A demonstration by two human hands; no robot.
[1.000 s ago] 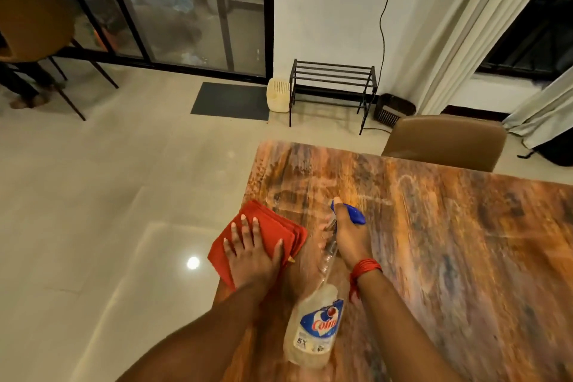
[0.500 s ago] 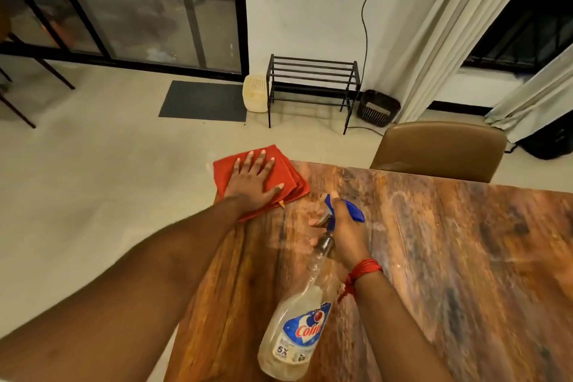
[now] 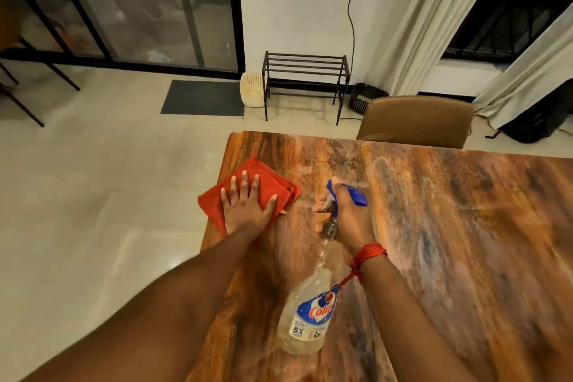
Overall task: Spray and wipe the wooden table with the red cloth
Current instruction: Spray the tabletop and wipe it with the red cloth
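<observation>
Counter (image 3: pixel 434 226): wood, streaked brown and orange grain, smooth with a soft sheen.
Red cloth (image 3: pixel 266 180): folded fabric, matt, fine nap.
Spray bottle (image 3: pixel 307 319): clear glossy plastic, printed label; blue plastic trigger head (image 3: pixel 356 195).
Wrist thread (image 3: pixel 369 253): red wound cord, matt.
Chair back (image 3: pixel 415 121): tan, smooth, leather-like.
Rack (image 3: pixel 305 77): black metal bars.
Floor (image 3: pixel 93 195): pale, polished, reflective.
Curtains (image 3: pixel 434 25): off-white cloth.

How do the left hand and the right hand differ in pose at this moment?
The left hand lies flat, fingers spread, pressing the red cloth; the right hand is curled around the spray bottle neck. Only the right wrist wears a red thread. Both are over the wooden table.
</observation>
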